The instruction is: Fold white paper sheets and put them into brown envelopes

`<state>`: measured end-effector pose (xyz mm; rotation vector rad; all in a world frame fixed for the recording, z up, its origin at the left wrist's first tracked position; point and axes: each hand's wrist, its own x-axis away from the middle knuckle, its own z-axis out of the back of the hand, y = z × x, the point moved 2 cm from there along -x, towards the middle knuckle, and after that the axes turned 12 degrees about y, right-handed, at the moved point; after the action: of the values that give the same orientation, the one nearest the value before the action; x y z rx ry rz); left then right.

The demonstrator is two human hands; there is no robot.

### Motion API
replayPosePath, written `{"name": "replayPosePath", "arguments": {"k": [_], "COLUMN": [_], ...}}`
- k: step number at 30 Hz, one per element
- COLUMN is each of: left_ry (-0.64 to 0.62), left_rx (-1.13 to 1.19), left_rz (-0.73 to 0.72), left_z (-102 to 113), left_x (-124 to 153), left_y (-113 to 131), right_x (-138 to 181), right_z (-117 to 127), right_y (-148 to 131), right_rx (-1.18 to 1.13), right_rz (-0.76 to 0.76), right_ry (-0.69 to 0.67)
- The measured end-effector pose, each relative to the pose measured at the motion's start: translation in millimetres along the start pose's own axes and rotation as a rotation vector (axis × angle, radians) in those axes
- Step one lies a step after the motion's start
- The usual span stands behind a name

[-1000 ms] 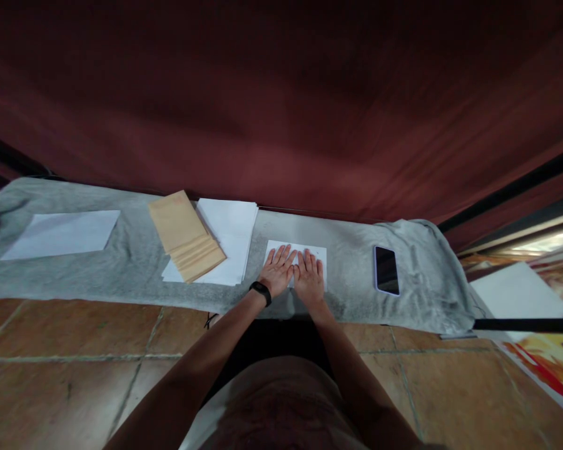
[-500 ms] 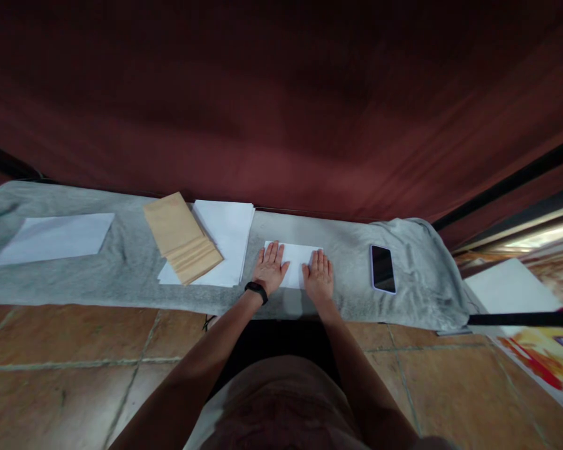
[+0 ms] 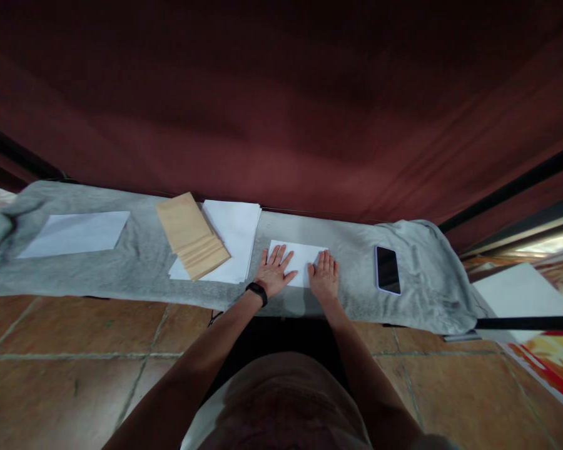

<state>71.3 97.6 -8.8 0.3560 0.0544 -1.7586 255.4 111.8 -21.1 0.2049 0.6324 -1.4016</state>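
A small white sheet of paper, possibly folded, lies on the grey cloth in front of me. My left hand rests flat on its left part with the fingers spread and a black band on the wrist. Over the right edge lies my right hand, flat, its fingers stretched out and close together. To the left is a stack of white paper, with brown paper envelopes lying askew across it; whether they are envelopes or bags is hard to tell.
A phone in a pale purple case lies to the right on the grey cloth. Another white sheet is at the far left. A dark red curtain hangs behind. At right, a white board stands beyond the cloth's end.
My left hand's fingers have spread wider on the paper. The right hand stays flat at the right edge. The whole view has shifted slightly, so things appear farther right.
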Motion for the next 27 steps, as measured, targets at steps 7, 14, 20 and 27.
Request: {"name": "replayPosePath", "arguments": {"k": [7, 14, 20, 27], "left_ry": [-0.004, -0.027, 0.003, 0.019], "left_rx": [-0.004, -0.024, -0.042, -0.049], "left_rz": [-0.003, 0.006, 0.023, 0.026], "left_z": [0.6, 3.8, 3.4, 4.7], "left_x": [1.0, 2.4, 9.4, 18.2], "left_y": [2.0, 4.6, 3.0, 1.5], "right_x": [15.9, 19.9, 19.8, 23.6], "right_z": [3.4, 4.1, 6.0, 8.1], "right_y": [-38.5, -31.0, -12.1, 3.3], "right_rx": [-0.136, -0.112, -0.061, -0.027], "right_rz": [0.171, 0.176, 0.163, 0.131], "right_ry": [-0.116, -0.092, -0.063, -0.068]}}
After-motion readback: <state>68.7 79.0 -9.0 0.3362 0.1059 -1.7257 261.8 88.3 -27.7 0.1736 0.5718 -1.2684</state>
